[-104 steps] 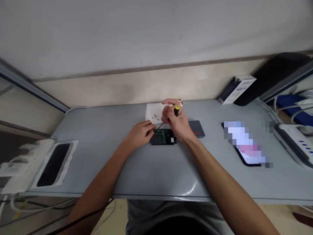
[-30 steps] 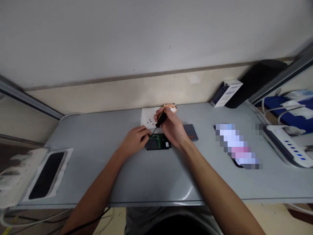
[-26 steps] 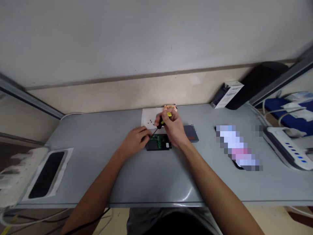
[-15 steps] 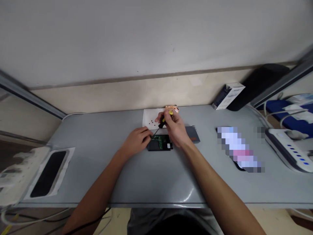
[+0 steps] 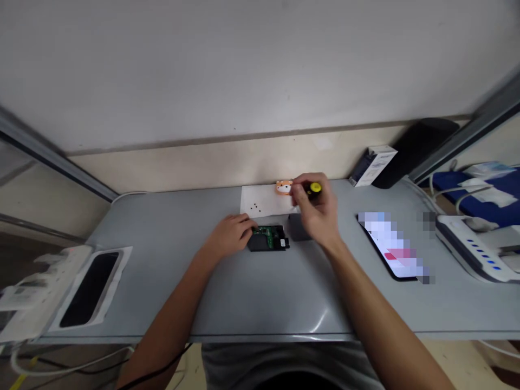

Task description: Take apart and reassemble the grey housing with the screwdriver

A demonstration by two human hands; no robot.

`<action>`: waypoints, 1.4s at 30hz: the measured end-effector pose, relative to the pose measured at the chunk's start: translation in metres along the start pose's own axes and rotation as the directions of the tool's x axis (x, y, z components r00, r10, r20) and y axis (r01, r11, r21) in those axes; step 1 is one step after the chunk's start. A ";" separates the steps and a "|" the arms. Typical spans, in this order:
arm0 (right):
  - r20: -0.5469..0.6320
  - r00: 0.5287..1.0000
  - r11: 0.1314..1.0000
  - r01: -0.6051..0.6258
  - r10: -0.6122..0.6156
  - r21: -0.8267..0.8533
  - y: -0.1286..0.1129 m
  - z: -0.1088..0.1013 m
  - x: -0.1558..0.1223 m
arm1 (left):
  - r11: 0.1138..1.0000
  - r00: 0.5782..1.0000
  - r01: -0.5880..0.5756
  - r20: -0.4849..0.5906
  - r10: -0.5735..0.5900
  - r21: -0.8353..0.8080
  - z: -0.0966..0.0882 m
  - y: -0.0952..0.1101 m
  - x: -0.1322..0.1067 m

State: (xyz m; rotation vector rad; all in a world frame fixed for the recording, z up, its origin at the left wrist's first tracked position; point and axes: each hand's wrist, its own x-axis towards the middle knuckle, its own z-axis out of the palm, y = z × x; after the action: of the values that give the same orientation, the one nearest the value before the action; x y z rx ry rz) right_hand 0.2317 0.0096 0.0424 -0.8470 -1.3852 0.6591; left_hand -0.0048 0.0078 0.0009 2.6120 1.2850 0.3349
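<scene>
An opened black electronic device with a green circuit board (image 5: 268, 238) lies flat on the grey table. My left hand (image 5: 231, 235) grips its left end, fingers curled at the upper corner. Raised right of the device, my right hand (image 5: 320, 214) is closed around a screwdriver (image 5: 314, 188) with a yellow-capped handle; its tip is hidden behind the fingers. Several tiny dark screws (image 5: 255, 207) are scattered over a sheet of white paper (image 5: 266, 194) behind the device. A dark grey cover (image 5: 298, 227) sits partly under my right hand.
On the paper's far edge is a small orange animal-faced figure (image 5: 283, 187). To the right lie a lit phone (image 5: 390, 252) and a power strip (image 5: 473, 244), with a box (image 5: 374, 165) and black cylinder (image 5: 414, 154) behind. A dark phone-shaped panel (image 5: 90, 290) rests at left.
My right hand has lifted the screwdriver off the circuit board's upper left and carried it right, uncovering the orange figure. My left hand stays at the device. The view has shifted slightly.
</scene>
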 end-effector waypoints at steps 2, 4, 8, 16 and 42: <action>0.206 0.978 0.947 0.078 -0.012 -0.313 -0.010 -0.028 0.002 | 0.988 0.996 0.083 0.035 -0.079 -0.128 -0.009 0.003 -0.003; 0.464 0.869 0.796 0.155 0.172 -0.585 -0.012 -0.055 -0.001 | 0.952 0.983 0.173 0.098 -0.153 -0.251 -0.018 0.005 -0.006; 0.562 0.641 0.555 0.244 0.523 -0.795 0.000 -0.090 -0.011 | 0.904 0.960 0.232 0.233 -0.154 -0.360 -0.029 0.006 -0.012; 0.623 0.612 0.700 0.154 0.486 -0.698 0.004 -0.086 -0.008 | 0.897 0.939 0.313 0.244 -0.242 -0.312 -0.027 0.011 -0.005; -0.267 0.926 0.953 -0.295 0.268 -0.064 0.028 -0.025 0.002 | 0.990 0.999 0.022 0.043 -0.017 -0.136 0.012 0.019 -0.003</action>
State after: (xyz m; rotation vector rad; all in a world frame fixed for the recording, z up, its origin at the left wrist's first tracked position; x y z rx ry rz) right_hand 0.2587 0.0235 0.0205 -1.1865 -1.0794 0.6739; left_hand 0.0109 -0.0069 -0.0055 2.4783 1.2280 0.3504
